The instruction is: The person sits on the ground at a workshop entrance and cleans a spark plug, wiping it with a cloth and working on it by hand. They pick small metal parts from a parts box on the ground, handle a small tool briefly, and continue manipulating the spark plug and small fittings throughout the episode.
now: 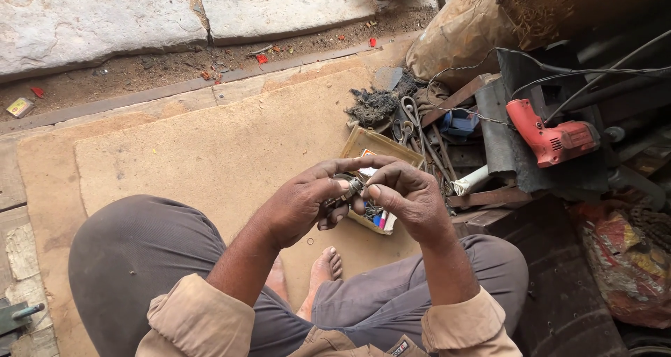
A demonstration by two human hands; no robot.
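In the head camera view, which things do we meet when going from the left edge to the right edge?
Small yellow packet → left hand → small metal part held in both hands' fingers → right hand → white tube → red power drill.

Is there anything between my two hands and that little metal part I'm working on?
Nothing visible. The left hand and right hand both already pinch the small metal part between fingertips, held above the open box of bits on the board.

Head camera looks steeply down, close over the lap.
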